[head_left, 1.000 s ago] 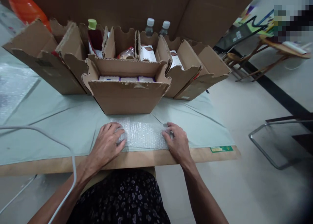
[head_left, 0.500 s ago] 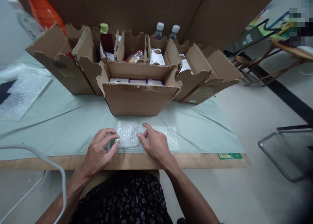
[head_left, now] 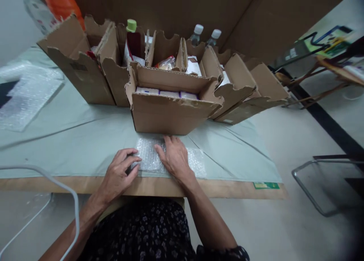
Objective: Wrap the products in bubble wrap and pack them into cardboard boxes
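A partly folded sheet of clear bubble wrap point(head_left: 148, 154) lies on the pale green cloth near the table's front edge. My right hand point(head_left: 174, 156) rests flat across its middle, fingers stretched forward, covering part of the sheet; a single layer shows to the right of the hand. At the sheet's left edge is my left hand point(head_left: 122, 169), its fingers curved and apart, with the fingertips at or touching the wrap. Just beyond the wrap stands a cardboard box point(head_left: 173, 115) with several white, purple-edged packs point(head_left: 170, 94) inside.
Several cut-open cardboard boxes point(head_left: 76, 77) stand in a row behind, holding packets and bottles. More bubble wrap point(head_left: 34, 98) lies at the left. A grey cable point(head_left: 72, 194) loops over the left front edge. A metal-framed chair point(head_left: 304, 189) stands at the right.
My right hand has flattened and moved forward and left over the bubble wrap. The left hand stays at the sheet's left edge. The view has shifted slightly.
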A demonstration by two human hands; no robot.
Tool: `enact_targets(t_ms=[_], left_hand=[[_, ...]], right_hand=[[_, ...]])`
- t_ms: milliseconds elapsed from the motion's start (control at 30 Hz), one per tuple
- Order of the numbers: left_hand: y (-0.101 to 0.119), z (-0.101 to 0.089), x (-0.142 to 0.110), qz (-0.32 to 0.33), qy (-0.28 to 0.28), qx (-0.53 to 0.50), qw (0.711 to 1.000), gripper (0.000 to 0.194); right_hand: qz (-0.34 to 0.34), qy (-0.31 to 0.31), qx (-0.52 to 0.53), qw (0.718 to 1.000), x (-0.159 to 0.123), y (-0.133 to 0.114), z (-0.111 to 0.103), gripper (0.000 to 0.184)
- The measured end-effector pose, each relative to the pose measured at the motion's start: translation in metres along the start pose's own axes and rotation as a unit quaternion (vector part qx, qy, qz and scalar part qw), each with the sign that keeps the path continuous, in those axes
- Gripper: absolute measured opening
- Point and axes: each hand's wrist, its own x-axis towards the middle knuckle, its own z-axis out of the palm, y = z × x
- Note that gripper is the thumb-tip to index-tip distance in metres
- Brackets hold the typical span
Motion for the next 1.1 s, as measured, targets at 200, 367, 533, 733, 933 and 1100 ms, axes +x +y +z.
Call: enact_targets(t_ms=[200, 367, 533, 733, 933, 1100], left_hand=[[-0.001, 0.000, -0.003, -0.009, 0.001, -0.005, 1.000, 0.019], [0.010, -0.006, 0.002, -0.011, 0.009, 0.003, 1.000, 0.019], [0.019, 0.002, 0.010, 0.001, -0.024, 0.077, 0.997, 0.017], [0.020, 0.006, 0.014, -0.004, -0.119, 0.158, 0.980, 0.019], [0.021, 0.002, 0.027, -0.047, -0.212, 0.223, 0.950, 0.043], [0.018, -0.003, 0.041, -0.080, -0.280, 0.208, 0.934, 0.042]], right_hand=[[-0.057, 0.053, 0.136, 0.988, 0.007, -0.001, 0.007, 0.007], [-0.045, 0.063, 0.295, 0.952, -0.009, 0.005, -0.002, 0.008], [-0.006, 0.053, 0.155, 0.986, -0.003, 0.014, 0.000, 0.012], [-0.044, 0.093, 0.050, 0.993, -0.014, 0.013, -0.004, 0.016], [-0.104, -0.052, -0.030, 0.993, -0.024, 0.001, 0.000, 0.024], [-0.117, -0.088, -0.032, 0.989, -0.013, 0.001, 0.002, 0.023]])
